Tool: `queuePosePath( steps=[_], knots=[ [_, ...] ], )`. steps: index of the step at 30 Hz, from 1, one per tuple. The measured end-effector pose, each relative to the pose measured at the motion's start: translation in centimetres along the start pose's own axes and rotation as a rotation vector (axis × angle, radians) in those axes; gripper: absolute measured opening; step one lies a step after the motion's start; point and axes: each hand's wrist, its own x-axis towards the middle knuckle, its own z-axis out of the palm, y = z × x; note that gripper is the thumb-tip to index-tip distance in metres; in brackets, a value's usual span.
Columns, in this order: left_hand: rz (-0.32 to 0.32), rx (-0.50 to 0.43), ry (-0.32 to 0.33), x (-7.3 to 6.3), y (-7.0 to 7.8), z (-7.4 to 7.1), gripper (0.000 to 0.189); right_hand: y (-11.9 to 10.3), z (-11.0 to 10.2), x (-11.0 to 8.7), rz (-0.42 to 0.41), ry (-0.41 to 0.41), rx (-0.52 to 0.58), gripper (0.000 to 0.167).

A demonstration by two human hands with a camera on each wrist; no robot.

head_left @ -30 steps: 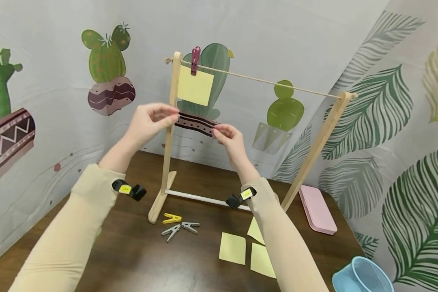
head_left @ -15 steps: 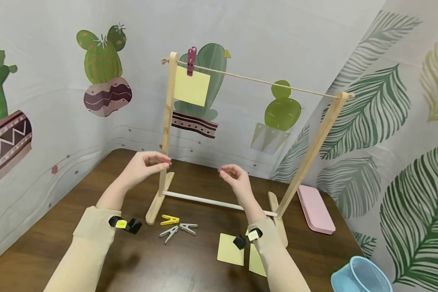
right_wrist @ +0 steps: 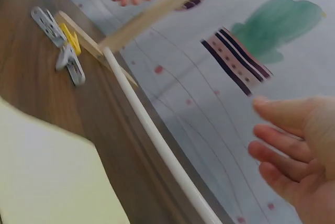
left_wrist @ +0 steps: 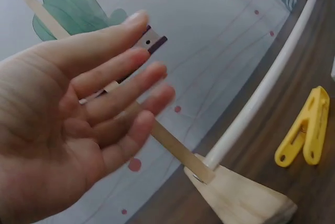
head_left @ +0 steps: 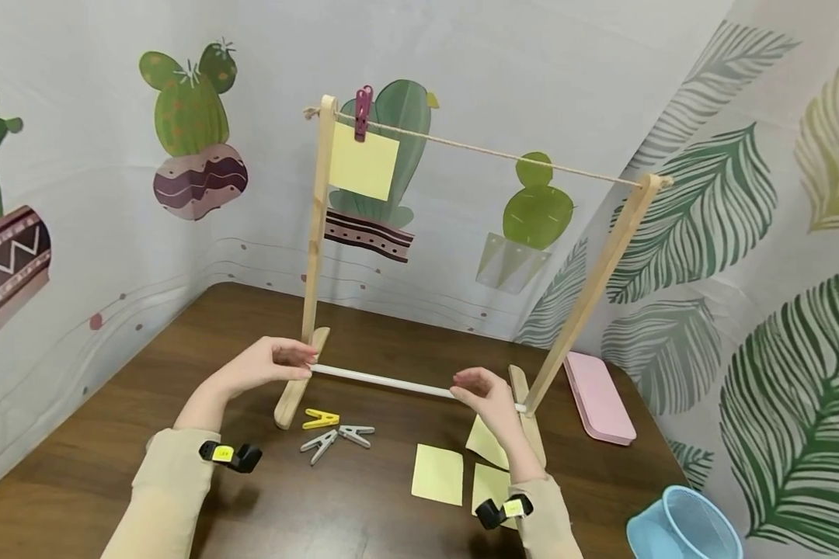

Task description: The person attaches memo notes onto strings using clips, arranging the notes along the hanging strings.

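My left hand (head_left: 269, 363), fingers relaxed and holding nothing, hovers by the left post of a wooden rack (head_left: 312, 256). In the left wrist view its palm (left_wrist: 47, 124) faces the camera. My right hand (head_left: 488, 397) is likewise bare, loosely bent above the right end of the rack's white bar (head_left: 384, 381). A maroon clothespin (head_left: 362, 114) holds a yellow sticky note (head_left: 363, 163) on the string (head_left: 489, 150). On the table lie a yellow clothespin (head_left: 321, 419) and two grey clothespins (head_left: 319, 445), nearest the left hand. Several sticky notes (head_left: 437, 475) lie below the right hand.
A pink case (head_left: 600, 398) lies beyond the rack's right foot (head_left: 531, 435). At the front right corner stands a blue mesh basket (head_left: 699, 524). A patterned cloth backdrop (head_left: 419, 46) hangs behind the brown table (head_left: 147, 404).
Both hands have come down from beneath the hanging note to the height of the white bar, drifting slightly apart. The clipped note and the clothespins stay where they were.
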Motion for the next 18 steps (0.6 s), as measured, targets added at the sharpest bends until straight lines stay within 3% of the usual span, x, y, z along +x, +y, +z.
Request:
queuePosePath(
  steps=[8, 18],
  knots=[
    [-0.014, 0.042, -0.137, -0.2, -1.0, 0.9, 0.058, 2.0, -2.9, -1.4, 0.033, -0.048, -0.261, 0.027],
    [-0.076, 0.154, -0.256, 0.5, -0.8, 3.3, 0.059, 3.1, -4.6, -2.2, 0.119, -0.125, -0.410, 0.038]
  ],
)
